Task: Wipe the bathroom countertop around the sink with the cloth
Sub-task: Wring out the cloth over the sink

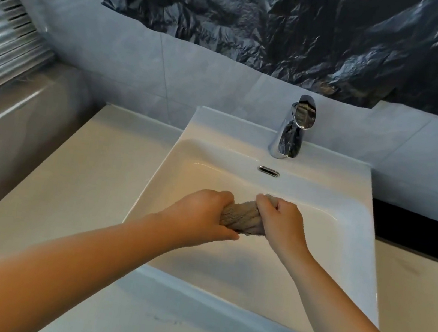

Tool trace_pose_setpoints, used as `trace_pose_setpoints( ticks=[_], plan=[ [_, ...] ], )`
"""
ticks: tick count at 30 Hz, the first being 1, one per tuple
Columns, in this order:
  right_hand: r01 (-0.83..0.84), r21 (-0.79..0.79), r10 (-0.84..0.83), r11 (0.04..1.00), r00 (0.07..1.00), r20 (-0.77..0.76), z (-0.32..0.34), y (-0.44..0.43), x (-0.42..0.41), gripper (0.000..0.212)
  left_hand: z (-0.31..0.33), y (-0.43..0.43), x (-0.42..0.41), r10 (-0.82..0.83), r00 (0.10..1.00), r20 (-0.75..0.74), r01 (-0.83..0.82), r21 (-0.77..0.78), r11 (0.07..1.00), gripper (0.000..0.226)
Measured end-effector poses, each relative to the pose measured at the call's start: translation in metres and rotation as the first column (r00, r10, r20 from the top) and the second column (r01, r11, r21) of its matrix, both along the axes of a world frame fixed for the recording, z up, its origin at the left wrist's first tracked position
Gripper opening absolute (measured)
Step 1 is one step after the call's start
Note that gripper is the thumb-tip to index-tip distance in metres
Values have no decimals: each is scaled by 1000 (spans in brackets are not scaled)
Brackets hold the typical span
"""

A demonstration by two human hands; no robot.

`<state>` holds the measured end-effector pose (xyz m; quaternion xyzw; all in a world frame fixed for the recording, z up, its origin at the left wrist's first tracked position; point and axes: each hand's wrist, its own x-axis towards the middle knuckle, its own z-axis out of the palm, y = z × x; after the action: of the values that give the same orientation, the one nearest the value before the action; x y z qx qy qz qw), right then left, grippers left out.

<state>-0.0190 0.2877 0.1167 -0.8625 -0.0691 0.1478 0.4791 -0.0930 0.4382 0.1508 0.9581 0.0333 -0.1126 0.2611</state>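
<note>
the cloth point(243, 220), a beige-grey towelling rag, was twisted into a short thick rope and held over the basin of the sink point(349, 203), not touching the porcelain as far as could be seen. its long axis ran left to right across the scene, sagging slightly in the middle, with spiral ridges showing along the exposed part. the left hand point(204, 215) had its fingers curled tight round the left end, and the right hand point(281, 218) was fisted round the right end, with a tuft of fabric poking out above the knuckles. both hands gripped it, the fists close together, with only the short middle of the cloth bare between them.

this looked like wringing, so i judged the wiping itself not yet begun. the countertop point(90, 174) lay beside the sink on the left as a broad pale stretch, and ran along the near edge and to the right as well. the left hand was the nearer one to that left stretch, and the right hand to the narrower right side, where a dark flat object point(416, 234) sat at the far end. the cloth would need untwisting and flattening before it could go sideways out of the basin onto either surface.

the chrome tap point(292, 128) stood at the far rim, with no water visibly running, and the overflow slot point(268, 171) lay just below it. crumpled black plastic sheeting point(264, 15) covered the wall above, and window blinds point(1, 31) hung at far left. no brand, label or writing could be read anywhere
</note>
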Motion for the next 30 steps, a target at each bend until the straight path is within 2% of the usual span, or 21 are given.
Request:
trace_pose_setpoints(
  ticks=[2, 4, 5, 6, 7, 9, 10, 12, 15, 17, 22, 25, 27, 30],
  plan=[
    [39, 14, -33, 999, 947, -319, -2, 1, 7, 30, -5, 1, 3, -124, 987, 106, 110, 131, 985, 37],
    [44, 24, -23, 999, 822, -569, 2, 1, 13, 27, -10, 3, 7, -237, 961, 146, 201, 225, 953, 35],
    [23, 21, -6, 1000, 795, -606, 3, 2, 14, 26, -11, 4, 8, -260, 955, 144, 222, 234, 947, 33],
    [-5, 12, 11, 1000, 815, -579, 3, 2, 15, 27, -12, 6, 8, -253, 959, 131, 224, 200, 954, 31],
    [-32, 2, 29, 999, 879, -476, 2, 1, 13, 30, -10, 7, 9, -208, 972, 109, 196, 110, 974, 29],
    [-76, 27, 79, 997, 989, -128, 2, -6, 5, 36, -4, 12, 12, -45, 999, -13, 41, -195, 980, 25],
    [-120, 69, 117, 990, 992, 44, 2, -12, -2, 35, 0, 15, 13, 13, 992, -126, -57, -355, 933, 23],
    [-230, 114, 188, 966, 938, 292, 1, -24, -12, 40, 9, 22, 16, -35, 936, -349, -184, -573, 798, 20],
    [-282, 136, 194, 950, 871, 452, -6, -28, -12, 40, 15, 28, 17, -235, 848, -476, -217, -715, 664, 19],
    [-271, 160, 160, 949, 855, 493, -10, -23, -10, 35, 16, 26, 17, -301, 821, -485, -192, -731, 655, 21],
    [-211, 246, 92, 946, 903, 420, -20, -12, -13, 41, 17, 20, 19, -226, 887, -404, -38, -551, 833, 28],
    [-114, 118, 78, 986, 959, 274, -20, -8, -12, 52, 12, 13, 20, -205, 936, -285, 114, -306, 945, 27],
    [-114, 51, 108, 992, 989, 97, -17, -5, -8, 55, 8, 10, 21, -241, 951, -195, 224, -102, 969, 25],
    [-122, -2, 120, 993, 975, -186, -10, 2, -4, 48, 0, 12, 23, -354, 928, -112, 368, 145, 919, 26]
  ],
)
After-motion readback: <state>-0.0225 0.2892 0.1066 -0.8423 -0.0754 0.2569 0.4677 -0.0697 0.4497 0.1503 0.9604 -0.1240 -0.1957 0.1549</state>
